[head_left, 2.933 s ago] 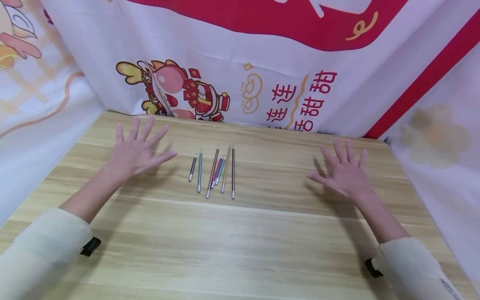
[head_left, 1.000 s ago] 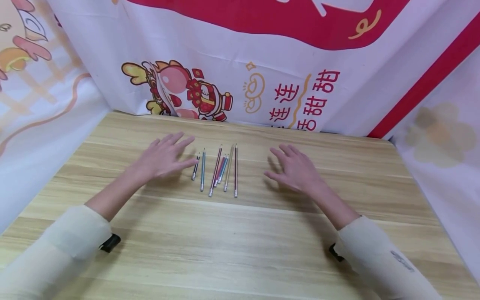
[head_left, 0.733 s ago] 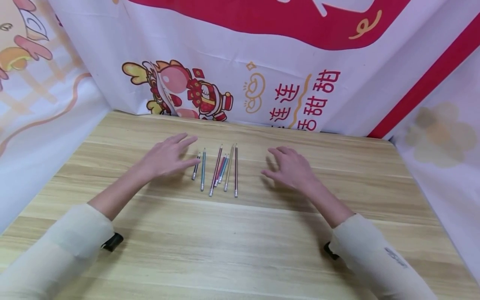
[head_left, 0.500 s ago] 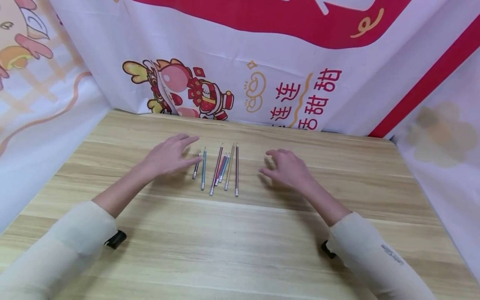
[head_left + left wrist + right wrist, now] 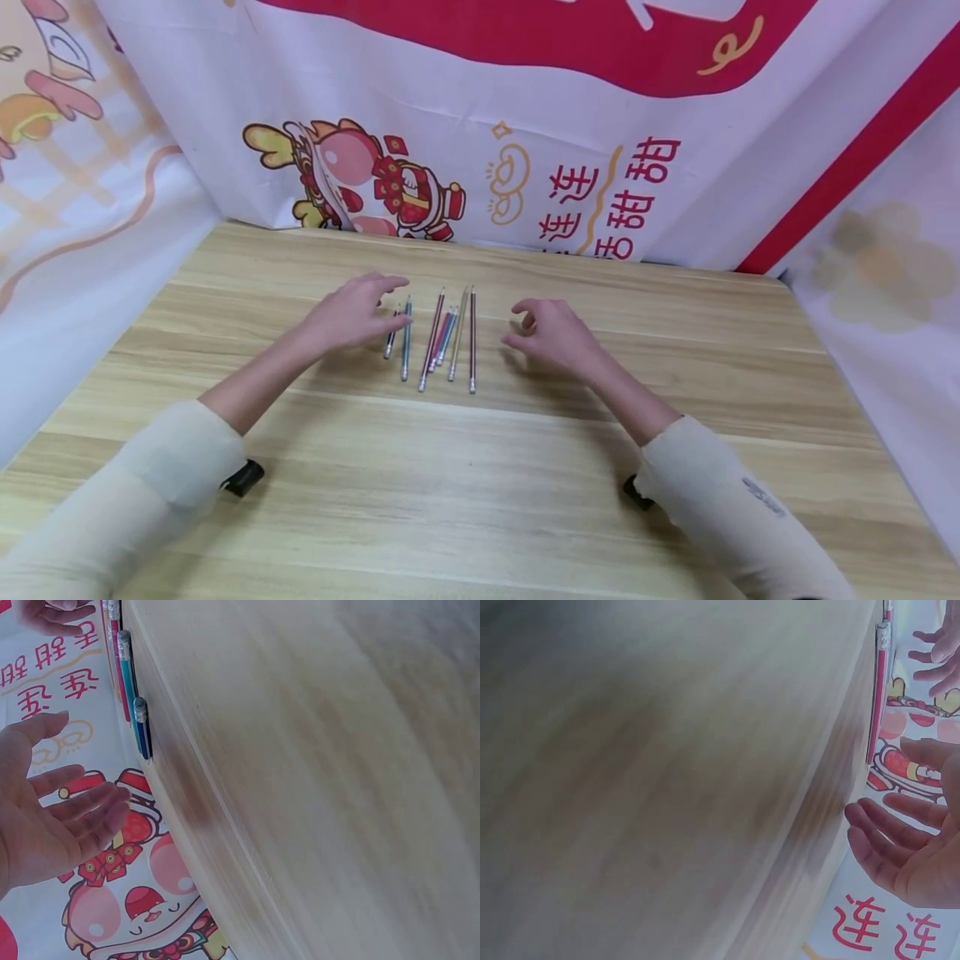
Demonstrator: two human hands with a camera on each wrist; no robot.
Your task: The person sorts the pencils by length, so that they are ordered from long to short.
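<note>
Several pencils with eraser ends lie on the wooden table, tips toward the back. At their left end are a short dark pencil (image 5: 389,343) and a longer blue pencil (image 5: 406,350). My left hand (image 5: 350,314) hovers over these two, its thumb overlapping them in the head view, holding nothing. At the right end lies a long dark red pencil (image 5: 472,350). My right hand (image 5: 553,332) is to the right of it, fingers loosely bent, with nothing between them. A yellowish pencil (image 5: 457,346) and a red-striped pencil (image 5: 430,342) lie between, around shorter blue and pink ones.
The wooden table (image 5: 465,492) runs up to a white printed curtain (image 5: 465,108) at the back, with more cloth hanging at both sides. A black strap piece (image 5: 244,477) shows under the left sleeve (image 5: 165,475).
Both hands have come inward from the sides toward the pencils, from widely spread fingers to more loosely bent ones. The pencils lie as before.
</note>
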